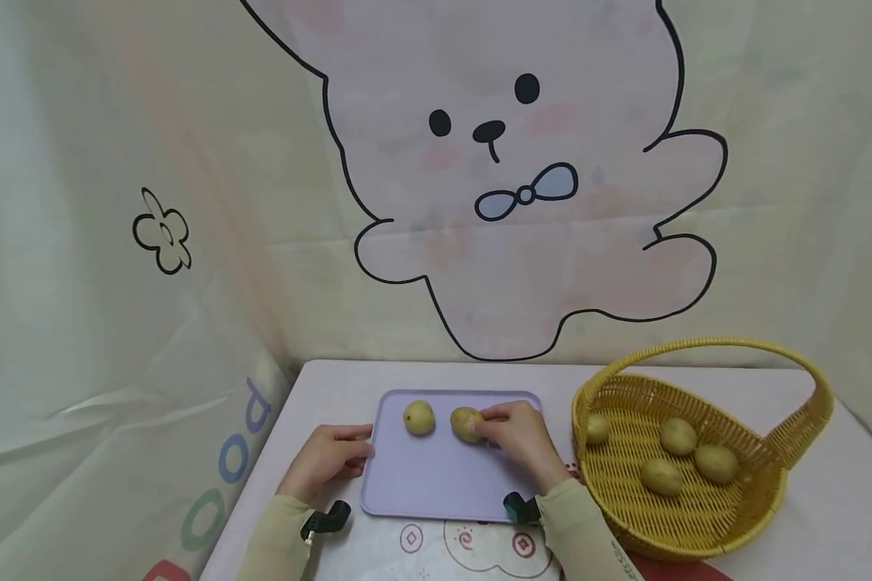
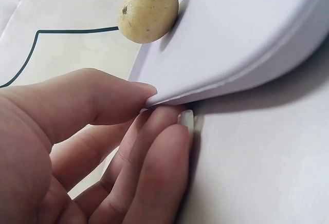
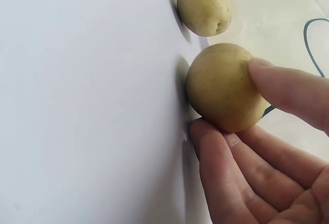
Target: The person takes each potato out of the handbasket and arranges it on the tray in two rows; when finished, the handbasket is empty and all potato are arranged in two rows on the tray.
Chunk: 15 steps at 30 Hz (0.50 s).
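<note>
far l.: side cloth (image 1: 65, 339), creased fabric, thin blk outline of 5-lobed flower (image 1: 163, 232), rounded coloured letters (image 1: 233, 458) lower down. next, l. hand (image 1: 330, 456), pale sleeve (image 1: 276, 532), thumb + fingers pinching l. edge of tray. tray (image 1: 436, 484): lilac, smooth matte, rect. w/ rounded corners, low raised rim, flat on whitish printed cover (image 1: 349, 549). on tray, far half, l. potato (image 1: 418, 418): roundish, yellow-tan, smooth skin w/ small dark pit. just r. of it, apart, 2nd potato (image 1: 463, 423), similar, plump, a few specks; r. hand (image 1: 521, 436) pinching it btwn thumb + fingertips, over tray; can't tell if it touches surface. far r.: basket (image 1: 625, 476), yellow, woven, ribbed, boat-shaped, tall arched handle (image 1: 705, 343); 4 potatoes inside, one (image 1: 594, 429) by l. wall, other three (image 1: 679, 436) grouped near middle.
</note>
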{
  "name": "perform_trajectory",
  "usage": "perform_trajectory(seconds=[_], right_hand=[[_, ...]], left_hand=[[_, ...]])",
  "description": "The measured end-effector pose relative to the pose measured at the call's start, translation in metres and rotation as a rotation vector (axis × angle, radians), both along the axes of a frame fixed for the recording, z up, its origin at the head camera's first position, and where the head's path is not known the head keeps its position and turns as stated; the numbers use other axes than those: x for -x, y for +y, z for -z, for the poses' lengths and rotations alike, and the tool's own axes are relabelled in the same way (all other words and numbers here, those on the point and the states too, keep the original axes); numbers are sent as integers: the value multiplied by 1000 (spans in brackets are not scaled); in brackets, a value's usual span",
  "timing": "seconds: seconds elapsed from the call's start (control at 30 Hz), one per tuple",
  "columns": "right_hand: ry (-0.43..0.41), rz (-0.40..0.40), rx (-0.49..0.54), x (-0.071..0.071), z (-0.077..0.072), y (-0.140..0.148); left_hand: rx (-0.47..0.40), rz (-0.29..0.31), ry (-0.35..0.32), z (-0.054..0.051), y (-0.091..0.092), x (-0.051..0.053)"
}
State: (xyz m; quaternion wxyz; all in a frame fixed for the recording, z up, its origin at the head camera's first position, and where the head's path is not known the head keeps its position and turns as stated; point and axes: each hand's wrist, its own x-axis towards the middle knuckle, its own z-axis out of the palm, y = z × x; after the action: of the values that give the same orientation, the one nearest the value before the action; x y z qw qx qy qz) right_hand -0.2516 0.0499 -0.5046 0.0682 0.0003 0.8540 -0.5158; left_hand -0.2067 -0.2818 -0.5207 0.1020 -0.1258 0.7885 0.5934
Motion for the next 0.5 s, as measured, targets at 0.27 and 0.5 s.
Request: perform_trajectory(seconds=[0.27,0.5], right_hand=[[-1,28,-36,-1,3,-2],[-31,10,-36,-3,-1,-5]], left_hand=[[23,-15,-12,-1,1,0],[-4,-3,-14,-1,1,2]])
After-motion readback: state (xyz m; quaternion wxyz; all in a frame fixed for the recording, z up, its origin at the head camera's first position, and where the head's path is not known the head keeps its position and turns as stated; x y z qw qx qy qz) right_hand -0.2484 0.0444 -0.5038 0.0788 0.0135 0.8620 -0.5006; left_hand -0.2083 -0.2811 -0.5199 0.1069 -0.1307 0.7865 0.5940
